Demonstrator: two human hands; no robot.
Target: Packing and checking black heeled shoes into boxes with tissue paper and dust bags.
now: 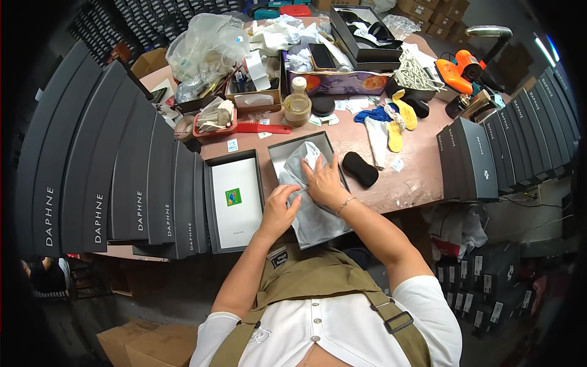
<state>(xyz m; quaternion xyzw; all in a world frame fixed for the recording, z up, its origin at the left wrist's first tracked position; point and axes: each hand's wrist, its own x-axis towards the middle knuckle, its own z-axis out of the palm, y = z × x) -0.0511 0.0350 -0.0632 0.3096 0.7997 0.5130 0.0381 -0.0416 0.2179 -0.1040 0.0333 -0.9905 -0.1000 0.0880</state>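
A dark grey shoe box base (333, 142) stands in front of me, with pale tissue paper (324, 225) bunched and spread inside it. What lies under the paper is hidden. My right hand (326, 185) presses on the paper from above, fingers spread. At the near-left side of the same box, my left hand (280, 211) touches the paper, its fingers curved with thumb and forefinger apart. Left of it lies the box lid (243, 211), inside up, with a white lining and a small green printed square. Just right of the box rests a black shoe-shaped pad (361, 169).
Stacked grey shoe boxes rise on the left (92, 165) and right (474, 153). Behind the work box are a red-handled brush (263, 128), a glue bottle (298, 104), yellow insoles (396, 136) and a phone (321, 56). An orange heat gun (454, 76) lies at the back right.
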